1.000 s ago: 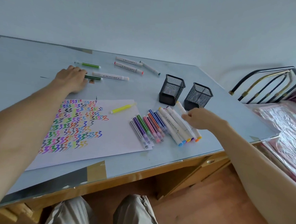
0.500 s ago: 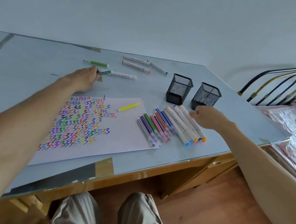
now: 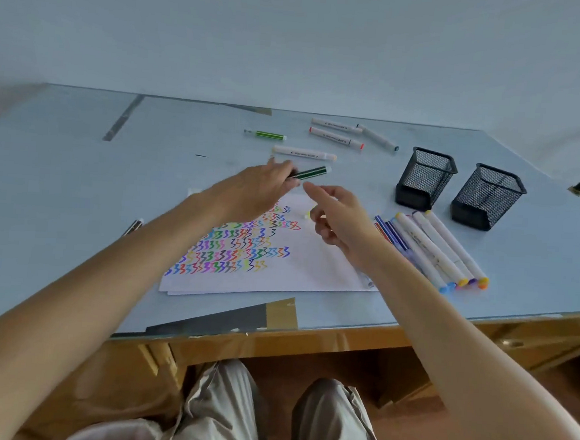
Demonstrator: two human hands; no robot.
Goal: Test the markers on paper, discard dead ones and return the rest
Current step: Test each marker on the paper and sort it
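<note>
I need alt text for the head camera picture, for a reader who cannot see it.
A person's left hand holds a dark green marker above a paper covered in coloured squiggles, while the right hand reaches toward it with the forefinger out. On the blue table lie a row of markers on the right, more markers at the back, and two black mesh cups.

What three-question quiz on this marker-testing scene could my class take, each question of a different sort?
1. True or false: the left hand holds the dark green marker.
2. How many mesh cups stand on the desk?
3. The right hand is: A) gripping a cup, B) reaching toward the green marker with fingers open, C) pressing the paper.

Key: 1 true; 2 two; 3 B.
</note>
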